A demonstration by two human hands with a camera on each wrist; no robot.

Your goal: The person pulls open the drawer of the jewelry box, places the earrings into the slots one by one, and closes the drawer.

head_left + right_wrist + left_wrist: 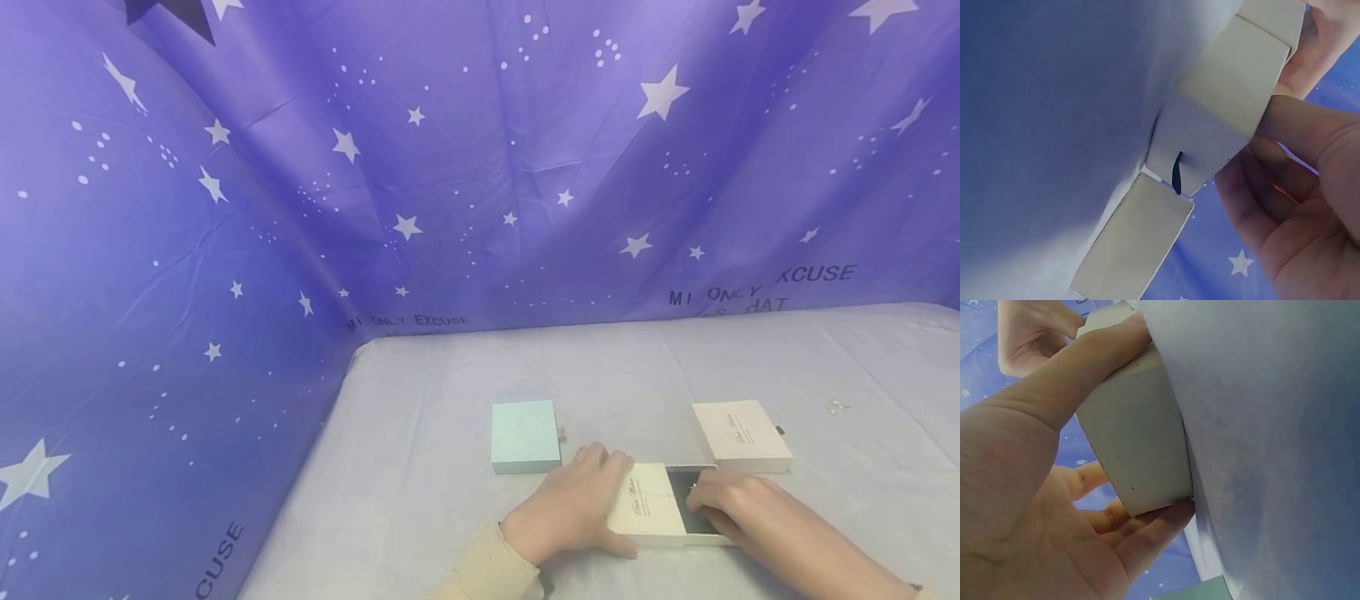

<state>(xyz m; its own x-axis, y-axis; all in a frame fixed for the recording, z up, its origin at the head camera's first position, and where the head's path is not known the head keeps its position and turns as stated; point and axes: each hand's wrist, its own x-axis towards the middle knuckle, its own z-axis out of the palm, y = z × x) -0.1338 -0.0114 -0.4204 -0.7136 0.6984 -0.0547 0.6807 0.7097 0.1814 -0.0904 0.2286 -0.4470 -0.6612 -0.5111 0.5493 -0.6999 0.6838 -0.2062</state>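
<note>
A cream drawer-style gift box (647, 500) with printed script lies on the table, its dark-lined drawer (682, 500) pulled partway out to the right. My left hand (573, 500) grips the box's sleeve, thumb along the near side and fingers around the far left corner. In the left wrist view the thumb and fingers span the sleeve's end (1135, 437). My right hand (738, 500) reaches into the drawer with bent fingers, a small shiny piece (692, 488) showing at its fingertips. A dark ribbon tab (1177, 174) hangs from the drawer's front in the right wrist view.
Behind the left hand sits a mint-green box (525, 435) with a pinkish tab. Another cream box (742, 433) with a dark tab stands just behind the opened one. Small shiny pieces (837, 407) lie farther right. A purple star-patterned curtain (510, 167) borders the grey-covered table (420, 400).
</note>
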